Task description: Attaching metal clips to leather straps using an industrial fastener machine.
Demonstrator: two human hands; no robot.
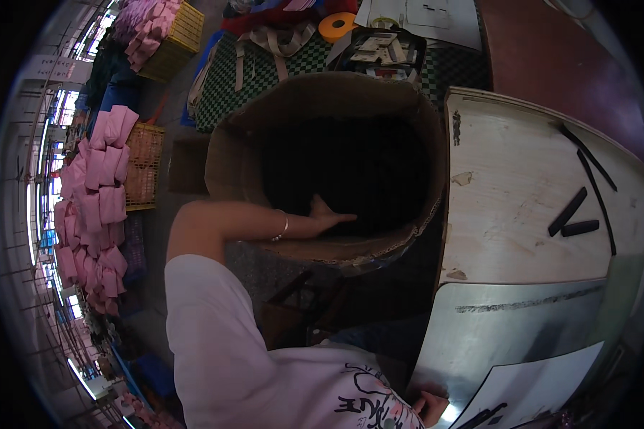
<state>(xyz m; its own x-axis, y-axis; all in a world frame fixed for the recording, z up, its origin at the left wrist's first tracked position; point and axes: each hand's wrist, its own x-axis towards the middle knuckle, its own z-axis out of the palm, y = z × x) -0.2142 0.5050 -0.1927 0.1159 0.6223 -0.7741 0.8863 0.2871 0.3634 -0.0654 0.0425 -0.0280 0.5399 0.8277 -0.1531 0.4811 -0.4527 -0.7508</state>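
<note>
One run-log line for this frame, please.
left hand: reaching into cardboard box | right hand: resting on table edge, grip unclear

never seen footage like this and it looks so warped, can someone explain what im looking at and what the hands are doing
There is no machine here. A person wears a wide fisheye camera on the head, looking down, which bends straight edges. The left hand reaches into a big, dark cardboard box, fingers spread; whether it holds anything cannot be seen. The right hand shows only partly at the bottom edge, by a white sheet on the worktable. Black strips lie on that table. Pink folded pieces pile up at the left beside yellow baskets.
</note>
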